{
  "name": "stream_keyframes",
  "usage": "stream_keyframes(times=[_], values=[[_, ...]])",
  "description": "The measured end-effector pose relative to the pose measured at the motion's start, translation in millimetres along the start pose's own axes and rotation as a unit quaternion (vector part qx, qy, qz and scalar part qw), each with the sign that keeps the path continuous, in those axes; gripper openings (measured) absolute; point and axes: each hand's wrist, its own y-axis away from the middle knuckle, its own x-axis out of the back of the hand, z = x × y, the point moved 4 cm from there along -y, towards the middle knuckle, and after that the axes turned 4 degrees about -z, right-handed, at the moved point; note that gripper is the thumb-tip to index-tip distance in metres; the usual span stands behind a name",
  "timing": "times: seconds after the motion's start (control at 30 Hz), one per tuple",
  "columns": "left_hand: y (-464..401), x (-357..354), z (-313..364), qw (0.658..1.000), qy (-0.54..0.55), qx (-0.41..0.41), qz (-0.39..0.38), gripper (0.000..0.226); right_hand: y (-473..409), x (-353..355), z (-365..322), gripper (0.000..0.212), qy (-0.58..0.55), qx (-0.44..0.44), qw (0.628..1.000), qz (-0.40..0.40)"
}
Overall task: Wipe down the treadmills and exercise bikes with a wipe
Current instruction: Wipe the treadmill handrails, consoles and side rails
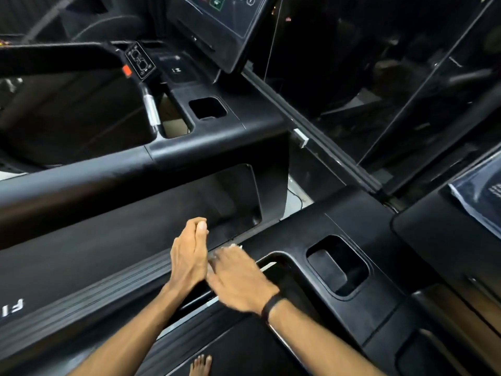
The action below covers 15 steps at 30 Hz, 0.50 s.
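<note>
- Left hand point(189, 256) edge-on to the camera, thumb uppermost, fingers curled in at the top; whether it holds anything cannot be told.
- Right hand point(238, 278) palm down, blurred, fingers reaching forward and left, touching or nearly touching the left hand.
- Wipe point(235, 246): a small white scrap shows at the right fingertips, lying over the edge of the near treadmill's point(366, 226) console. The grip on it is too blurred to read; cannot tell whether the fingers pinch it or only press it.
- Black band point(271, 307) on the right wrist.
- Both hands sit over the gap between two black treadmills, the far treadmill point(217, 142) to the left.
- Cup recess point(339, 265) in the near console, just right of the right hand.
- Far treadmill has a similar recess point(208, 107), a silver-tipped grip point(151, 107) and a tilted display point(225, 23) above.
- Bare foot point(201, 365) at the bottom edge, on the near belt.
</note>
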Motion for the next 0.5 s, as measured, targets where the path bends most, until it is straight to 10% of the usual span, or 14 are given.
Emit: stream_keyframes(times=[0.1, 0.33, 0.5], values=[[-1, 0, 0, 1.000, 0.016, 0.007, -0.009, 0.059, 49, 7, 17, 0.059, -0.067, 0.052, 0.996, 0.036], [-5, -10, 2, 0.997, 0.007, 0.027, -0.071, 0.054, 20, 24, 129, 0.089, 0.013, -0.284, 0.959, -0.004], [-7, -8, -4, 0.995, 0.009, 0.037, -0.092, 0.064, 18, 4, -2, 0.066, -0.031, -0.060, 0.998, -0.003]])
